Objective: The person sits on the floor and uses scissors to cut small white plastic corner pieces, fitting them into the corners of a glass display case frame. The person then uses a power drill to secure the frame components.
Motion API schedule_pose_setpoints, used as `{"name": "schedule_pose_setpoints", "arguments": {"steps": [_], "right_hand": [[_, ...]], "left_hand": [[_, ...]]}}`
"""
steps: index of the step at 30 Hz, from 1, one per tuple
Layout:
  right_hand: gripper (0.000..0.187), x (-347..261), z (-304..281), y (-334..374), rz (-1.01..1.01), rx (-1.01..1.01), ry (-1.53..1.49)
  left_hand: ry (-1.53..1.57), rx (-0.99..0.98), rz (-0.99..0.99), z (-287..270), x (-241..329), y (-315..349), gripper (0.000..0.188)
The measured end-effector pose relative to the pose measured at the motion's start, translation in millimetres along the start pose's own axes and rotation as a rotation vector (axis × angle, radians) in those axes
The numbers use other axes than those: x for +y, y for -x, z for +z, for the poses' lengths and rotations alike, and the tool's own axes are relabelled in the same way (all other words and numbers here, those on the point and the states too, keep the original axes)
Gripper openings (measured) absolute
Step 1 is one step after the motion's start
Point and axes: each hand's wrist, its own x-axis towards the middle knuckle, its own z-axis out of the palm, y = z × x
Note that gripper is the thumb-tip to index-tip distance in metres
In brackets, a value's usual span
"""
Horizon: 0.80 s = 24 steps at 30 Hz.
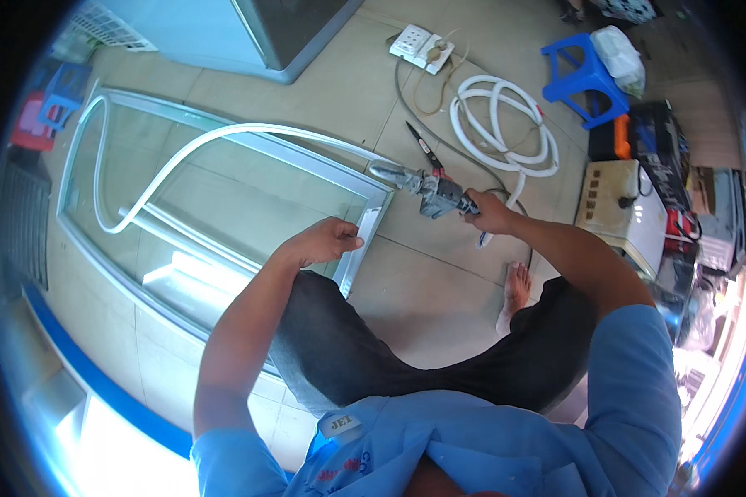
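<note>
My right hand (491, 212) is closed round the rear grip of a grey hand-held power tool (439, 197). Its metal head (396, 174) points left, beside the corner of a glazed aluminium frame (376, 199) lying on the floor. Above that frame's near right end is my left hand (327, 242), fingers curled together; whatever they pinch, if anything, is too small to make out. A white flexible strip (199, 147) loops over the glass, its right end running toward the tool's head. Just beyond the tool lies a narrow dark blade (423, 144) with a red handle, partly hidden by the tool.
A white power strip (421, 48) with cords rests on the tiles ahead. Coiled white hose (547, 141) lies right of it, near a blue plastic stool (584, 79). A cream box (617, 207) and other gear line the right side. My bare foot (516, 290) is on the floor.
</note>
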Motion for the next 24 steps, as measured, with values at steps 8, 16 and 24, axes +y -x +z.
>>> {"name": "schedule_pose_setpoints", "arguments": {"steps": [8, 16, 24], "right_hand": [[0.062, 28.5, 20.1, -26.5, -0.181, -0.228, -0.172], [0.069, 9.0, 4.4, -34.7, -0.431, 0.121, -0.137], [0.042, -6.1, -66.1, -25.0, -0.282, 0.236, -0.329]], "left_hand": [[-0.144, 0.123, -0.267, 29.9, 44.9, -1.0, 0.051], [-0.220, 0.646, -0.308, 94.1, 28.0, -40.7, 0.037], [-0.338, 1.200, -0.341, 128.2, 46.8, -128.9, 0.044]]}}
